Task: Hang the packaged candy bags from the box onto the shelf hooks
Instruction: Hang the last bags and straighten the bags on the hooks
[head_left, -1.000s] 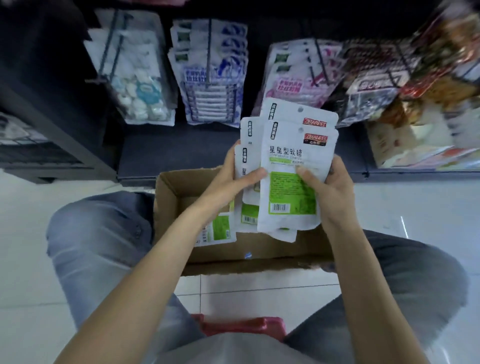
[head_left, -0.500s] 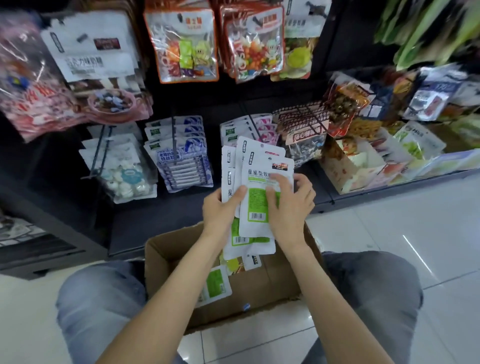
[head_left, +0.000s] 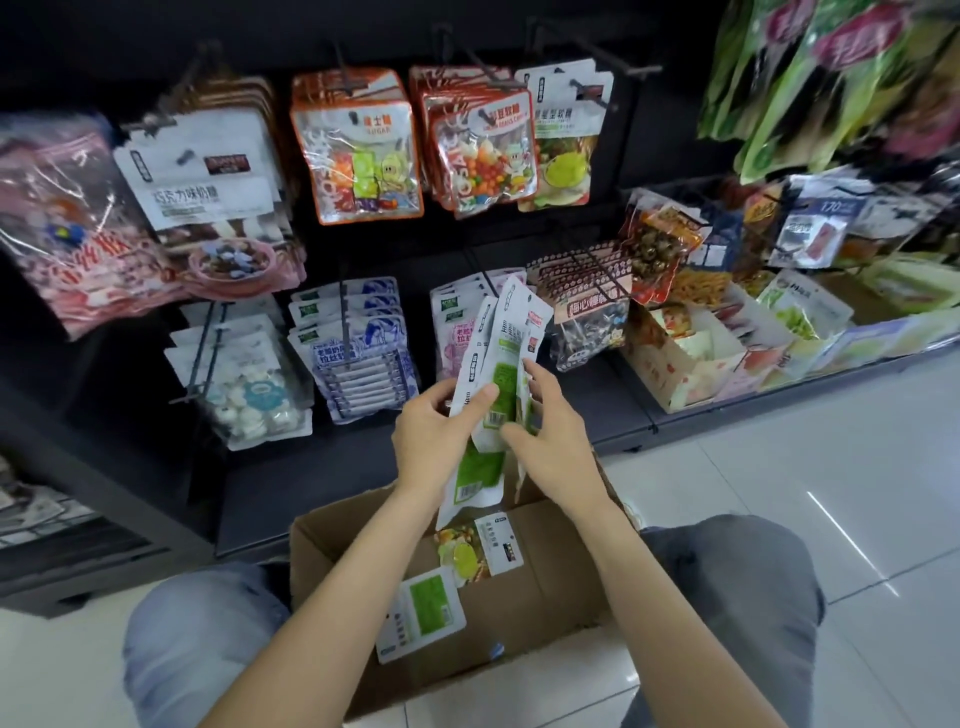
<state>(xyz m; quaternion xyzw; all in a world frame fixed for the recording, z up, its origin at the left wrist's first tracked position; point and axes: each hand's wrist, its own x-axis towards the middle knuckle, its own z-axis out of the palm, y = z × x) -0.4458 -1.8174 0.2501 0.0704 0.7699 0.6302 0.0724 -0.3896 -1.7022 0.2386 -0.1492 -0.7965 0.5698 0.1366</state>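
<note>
A stack of white-and-green candy bags (head_left: 501, 364) is held upright above the open cardboard box (head_left: 545, 587), turned nearly edge-on to me. My left hand (head_left: 434, 434) grips the stack from the left with the thumb across the front. My right hand (head_left: 553, 441) holds its right edge and lower part. Two more bags of this kind (head_left: 423, 613) lie in the box. A matching white-and-green bag (head_left: 563, 140) hangs on an upper shelf hook (head_left: 582, 49) at the right.
Dark shelves hold hooks full of other candy packs: orange ones (head_left: 358, 150) above, blue-white ones (head_left: 358, 348) below. A display carton (head_left: 680, 374) stands on the lower shelf at right. My knees flank the box on a white tiled floor (head_left: 805, 467).
My view has lifted from the box up to the shelf hooks. The stack of bags rose with both hands and turned from facing me to nearly edge-on.
</note>
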